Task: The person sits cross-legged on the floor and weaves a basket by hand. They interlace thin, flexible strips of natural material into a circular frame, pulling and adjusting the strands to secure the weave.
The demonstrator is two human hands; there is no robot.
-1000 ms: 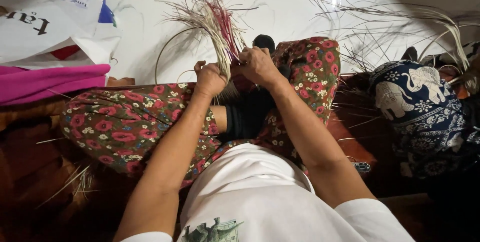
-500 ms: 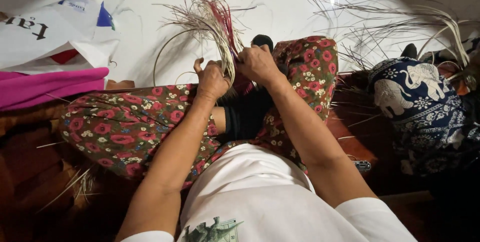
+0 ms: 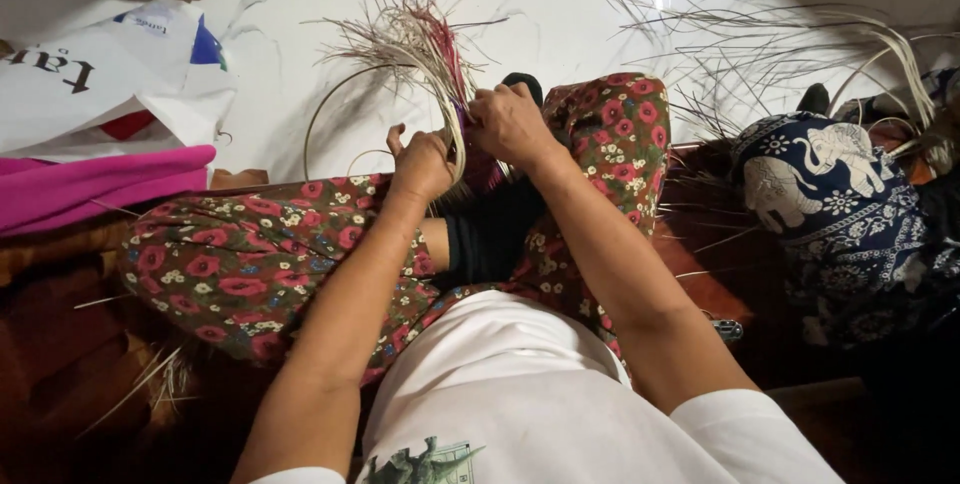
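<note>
— Where are your hands?

— Mid-frame above your floral trousers (image 3: 230, 274). Your left hand (image 3: 422, 162) is curled shut on the bundle of reed strips (image 3: 420, 44), and your right hand (image 3: 512, 122) is closed over the bundle's base, just beside it.

— What could go wrong?

— I'd judge the loose, splayed ends could slip from your grip, or thin strips might snap where they bend hard.

— Any containers?

— A white plastic bag (image 3: 110, 84) lies upper left on the marble floor (image 3: 560, 14); something red shows at its mouth, but I cannot tell what.
</note>
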